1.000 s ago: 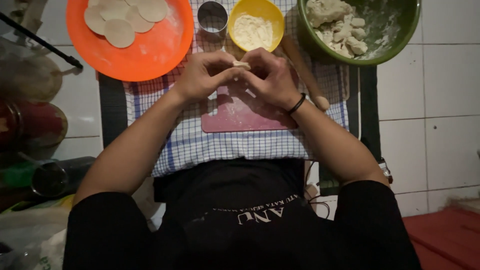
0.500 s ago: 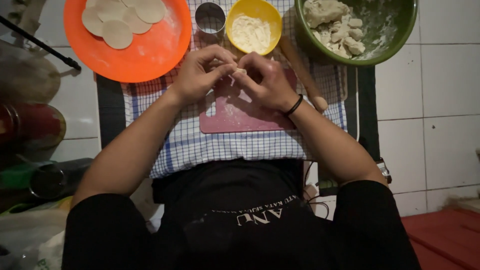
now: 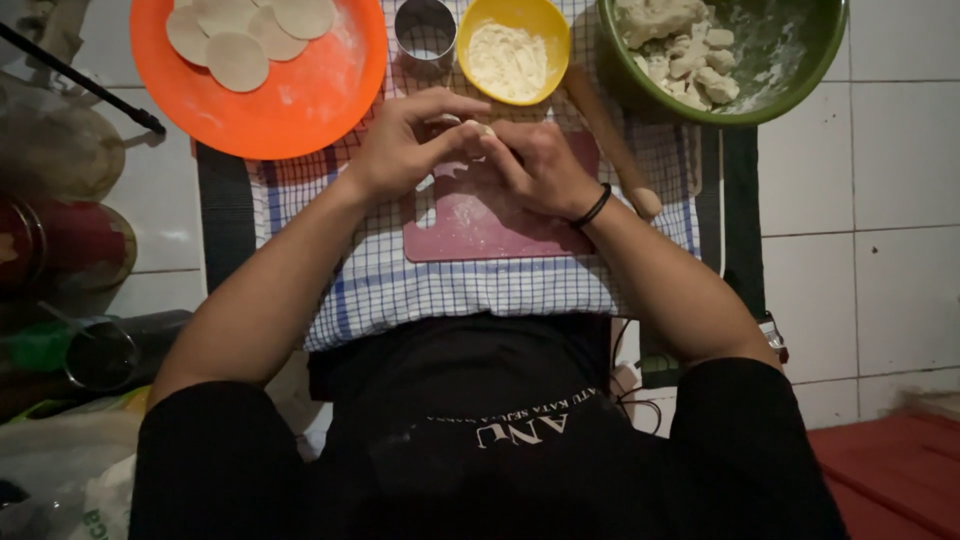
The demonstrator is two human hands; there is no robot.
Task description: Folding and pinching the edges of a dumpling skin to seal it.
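My left hand (image 3: 405, 145) and my right hand (image 3: 540, 165) meet over a pink cutting board (image 3: 470, 225), both pinching one small pale piece of dough (image 3: 480, 131) between the fingertips. The dough is mostly hidden by my fingers. A black band sits on my right wrist. The board lies on a blue-and-white checked cloth (image 3: 400, 285).
An orange plate (image 3: 300, 95) with flat round dough discs (image 3: 237, 60) is at the top left. A metal ring cutter (image 3: 425, 28), a yellow bowl of flour (image 3: 512, 50), a wooden rolling pin (image 3: 612, 145) and a green bowl of dough lumps (image 3: 775, 80) line the top. Pots stand at left.
Both hands have stayed together on the dough, fingers shifting slightly as they pinch it. The view has drifted a little.
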